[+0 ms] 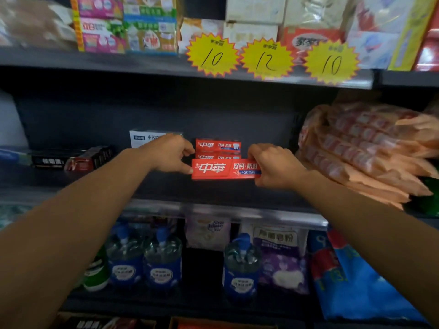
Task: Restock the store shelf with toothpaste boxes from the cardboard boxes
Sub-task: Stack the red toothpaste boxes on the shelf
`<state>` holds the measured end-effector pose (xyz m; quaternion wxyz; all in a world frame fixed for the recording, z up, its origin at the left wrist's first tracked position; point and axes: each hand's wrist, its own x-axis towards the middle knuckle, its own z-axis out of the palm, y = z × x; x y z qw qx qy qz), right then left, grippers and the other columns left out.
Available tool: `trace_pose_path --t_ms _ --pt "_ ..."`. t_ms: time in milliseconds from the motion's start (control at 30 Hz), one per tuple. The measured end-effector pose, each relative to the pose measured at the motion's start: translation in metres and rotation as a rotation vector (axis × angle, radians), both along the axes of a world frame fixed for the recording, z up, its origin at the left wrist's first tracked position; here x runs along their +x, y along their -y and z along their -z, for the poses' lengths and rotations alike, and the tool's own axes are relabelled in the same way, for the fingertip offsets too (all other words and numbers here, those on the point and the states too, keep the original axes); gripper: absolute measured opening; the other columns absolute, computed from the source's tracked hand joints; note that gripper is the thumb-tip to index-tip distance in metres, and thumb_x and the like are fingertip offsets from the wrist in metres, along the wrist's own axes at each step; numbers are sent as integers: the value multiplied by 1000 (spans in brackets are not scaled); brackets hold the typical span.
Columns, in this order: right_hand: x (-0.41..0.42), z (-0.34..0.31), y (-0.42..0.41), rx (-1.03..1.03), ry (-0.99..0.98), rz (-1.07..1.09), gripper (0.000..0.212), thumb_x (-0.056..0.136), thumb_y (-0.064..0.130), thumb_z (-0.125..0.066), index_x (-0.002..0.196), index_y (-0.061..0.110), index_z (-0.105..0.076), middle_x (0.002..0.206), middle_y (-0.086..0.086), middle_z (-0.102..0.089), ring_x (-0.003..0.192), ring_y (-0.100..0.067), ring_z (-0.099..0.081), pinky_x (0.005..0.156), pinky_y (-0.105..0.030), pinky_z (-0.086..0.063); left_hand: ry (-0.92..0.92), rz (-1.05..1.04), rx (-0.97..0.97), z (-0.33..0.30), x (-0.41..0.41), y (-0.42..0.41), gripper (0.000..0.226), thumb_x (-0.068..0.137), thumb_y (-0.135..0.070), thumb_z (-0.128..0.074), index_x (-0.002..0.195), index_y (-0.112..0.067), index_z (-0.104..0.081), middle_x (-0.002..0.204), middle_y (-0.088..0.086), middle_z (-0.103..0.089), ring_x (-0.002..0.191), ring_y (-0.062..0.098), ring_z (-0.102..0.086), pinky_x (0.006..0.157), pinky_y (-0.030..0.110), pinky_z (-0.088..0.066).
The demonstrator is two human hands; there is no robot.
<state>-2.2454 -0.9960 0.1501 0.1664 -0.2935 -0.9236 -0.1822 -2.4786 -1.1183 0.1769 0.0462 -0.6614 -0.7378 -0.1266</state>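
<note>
On the dark shelf, left hand and right hand pinch opposite ends of a red toothpaste box.

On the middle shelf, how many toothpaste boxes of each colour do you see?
Red toothpaste boxes: 3, one held by the left hand and the right hand, two stacked behind
White toothpaste box: 1
Black toothpaste box: 1
Total: 5

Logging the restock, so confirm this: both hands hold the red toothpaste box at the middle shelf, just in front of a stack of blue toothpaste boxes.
Not quite. In the head view the stack of toothpaste boxes behind is red, not blue. The left hand and right hand do hold the red toothpaste box at the middle shelf.
</note>
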Motion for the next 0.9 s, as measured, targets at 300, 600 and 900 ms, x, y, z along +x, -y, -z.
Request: trace_pose_path --t_ms 300,600,900 --pt "-47 9 -75 177 -54 -76 47 78 27 -70 116 10 -48 117 -8 -55 104 -25 -53 71 -35 -44 167 -3 -117 1 -47 -89 66 77 -23 -78 136 -14 -50 129 2 -59 112 15 -56 101 33 -44" --pt "-67 35 -116 122 11 -124 62 76 31 -77 125 9 -45 129 -10 -50 116 -25 -49 88 -42 -49 272 -9 -148 37 -68 -134 48 74 -18 -80 117 -17 -60 115 -2 -61 105 13 -56 96 31 -45" --pt "-79 27 -157 -250 25 -30 45 81 28 -70 118 17 -48 120 -3 -55 105 -22 -56 88 -41 -51 279 -62 -148 48 -88 -158 56 74 -14 -80 124 -15 -56 125 2 -57 111 14 -52 105 39 -41"
